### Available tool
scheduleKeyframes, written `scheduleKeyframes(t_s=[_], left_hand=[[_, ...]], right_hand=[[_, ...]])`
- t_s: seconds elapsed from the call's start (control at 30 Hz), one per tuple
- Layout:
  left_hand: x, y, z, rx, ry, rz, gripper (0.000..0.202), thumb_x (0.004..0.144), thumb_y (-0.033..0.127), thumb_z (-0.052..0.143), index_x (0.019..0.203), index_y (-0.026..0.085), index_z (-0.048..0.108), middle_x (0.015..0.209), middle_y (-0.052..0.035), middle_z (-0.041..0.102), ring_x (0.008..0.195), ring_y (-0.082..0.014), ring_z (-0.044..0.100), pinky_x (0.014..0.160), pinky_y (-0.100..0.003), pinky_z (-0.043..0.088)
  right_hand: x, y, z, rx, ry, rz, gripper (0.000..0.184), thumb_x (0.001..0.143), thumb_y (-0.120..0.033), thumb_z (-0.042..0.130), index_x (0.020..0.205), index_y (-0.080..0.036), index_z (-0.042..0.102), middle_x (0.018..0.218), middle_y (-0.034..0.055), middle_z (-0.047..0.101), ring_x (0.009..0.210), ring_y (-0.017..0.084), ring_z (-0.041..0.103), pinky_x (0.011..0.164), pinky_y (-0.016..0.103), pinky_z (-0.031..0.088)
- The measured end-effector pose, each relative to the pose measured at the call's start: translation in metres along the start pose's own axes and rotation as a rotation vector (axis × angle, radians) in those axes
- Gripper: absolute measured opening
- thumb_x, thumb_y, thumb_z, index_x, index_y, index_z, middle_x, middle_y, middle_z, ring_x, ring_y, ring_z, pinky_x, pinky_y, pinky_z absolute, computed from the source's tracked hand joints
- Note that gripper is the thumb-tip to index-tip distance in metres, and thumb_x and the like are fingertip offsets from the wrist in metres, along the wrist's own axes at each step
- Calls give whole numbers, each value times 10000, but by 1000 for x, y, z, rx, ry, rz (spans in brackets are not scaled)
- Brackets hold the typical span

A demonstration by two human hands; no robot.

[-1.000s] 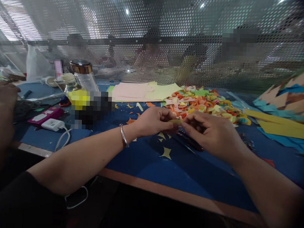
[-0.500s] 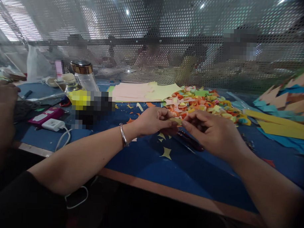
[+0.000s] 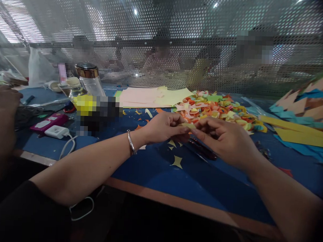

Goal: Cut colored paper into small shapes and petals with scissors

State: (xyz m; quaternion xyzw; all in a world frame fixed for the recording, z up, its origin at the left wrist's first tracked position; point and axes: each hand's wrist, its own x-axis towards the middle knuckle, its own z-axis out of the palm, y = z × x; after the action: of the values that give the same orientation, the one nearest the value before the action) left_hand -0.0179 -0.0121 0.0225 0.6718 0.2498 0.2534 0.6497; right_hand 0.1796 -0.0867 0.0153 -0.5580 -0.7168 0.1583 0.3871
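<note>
A small piece of yellow paper (image 3: 187, 125) is pinched between my two hands above the blue table. My left hand (image 3: 168, 128), with a silver bangle at the wrist, grips it from the left. My right hand (image 3: 220, 139) pinches its right end between thumb and fingers. Just beyond the hands lies a heap of coloured paper pieces (image 3: 225, 109), orange, yellow and green. Below them on the table are a pale yellow four-pointed scrap (image 3: 177, 161) and a dark-handled tool (image 3: 203, 150), partly hidden by my right hand.
Flat paper sheets (image 3: 141, 96) lie at the back. Folded paper pieces (image 3: 305, 101) and yellow strips (image 3: 298, 134) are at right. On the left are a glass bottle (image 3: 91, 85), a pink box (image 3: 51, 122), a white charger (image 3: 57, 131) and another person's hand (image 3: 5, 101). A perforated metal screen (image 3: 164, 47) stands behind.
The yellow paper and the fingertips have shifted very slightly. Both hands keep their pinch, and the things on the table stay where they were.
</note>
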Motion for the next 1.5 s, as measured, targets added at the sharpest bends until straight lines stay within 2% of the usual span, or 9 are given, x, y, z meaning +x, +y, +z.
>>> scheduleKeyframes(t_s=[0.13,0.33,0.5,0.73,0.93,1.07,1.3,1.4,1.5], left_hand=[[2,-5,0,5,22,36,272,809,312,835,829,156,613,702,-2,724,650,-107,713,684,-237,579],[1,-7,3,78,46,42,164,868,263,746,839,172,613,738,-17,723,694,-116,707,741,-267,579],[0,-4,5,341,120,110,126,827,236,728,774,186,625,721,-10,690,725,-125,659,714,-245,526],[-2,1,9,609,127,141,251,763,277,699,637,212,491,587,34,568,574,-102,541,558,-247,383],[-9,12,-3,542,71,56,229,762,275,712,668,208,514,565,30,593,563,-123,650,545,-237,423],[-15,24,-15,604,-23,8,244,778,294,738,649,185,561,580,11,626,541,-101,616,576,-243,435],[-5,10,-10,587,-19,267,321,796,365,773,996,156,633,862,-27,680,746,-119,598,678,-262,455],[1,0,-6,547,-42,302,181,812,220,718,951,161,620,801,3,635,699,-98,555,655,-250,434],[1,2,-9,516,-64,252,171,780,195,756,905,152,647,743,11,635,667,-96,552,628,-247,426]], right_hand=[[0,-4,0,12,15,-8,367,879,-572,669,838,-207,659,567,-1,624,432,129,540,400,247,364],[0,-4,1,32,-2,9,340,870,-548,670,813,-213,661,600,10,650,463,133,559,411,242,388],[1,-4,1,25,-24,6,344,885,-538,655,760,-218,639,567,-3,602,464,119,508,422,245,361],[0,-1,5,1,-49,-30,254,864,-445,655,758,-215,628,572,-20,538,497,118,458,456,255,347],[-2,-1,5,-16,-51,17,238,862,-403,632,717,-225,569,532,-40,476,456,103,402,442,256,315],[-1,-1,4,-1,-64,37,204,848,-387,619,732,-230,558,510,-47,477,427,103,406,440,261,325],[3,4,5,-82,-33,-69,212,799,-389,613,674,-226,563,530,-25,499,467,114,430,460,271,319],[4,4,6,-117,-48,-112,211,784,-357,606,635,-233,523,509,-27,492,463,113,432,467,269,321],[4,2,6,-120,-93,-124,207,787,-351,589,629,-233,527,498,-27,498,456,113,440,468,268,326]])
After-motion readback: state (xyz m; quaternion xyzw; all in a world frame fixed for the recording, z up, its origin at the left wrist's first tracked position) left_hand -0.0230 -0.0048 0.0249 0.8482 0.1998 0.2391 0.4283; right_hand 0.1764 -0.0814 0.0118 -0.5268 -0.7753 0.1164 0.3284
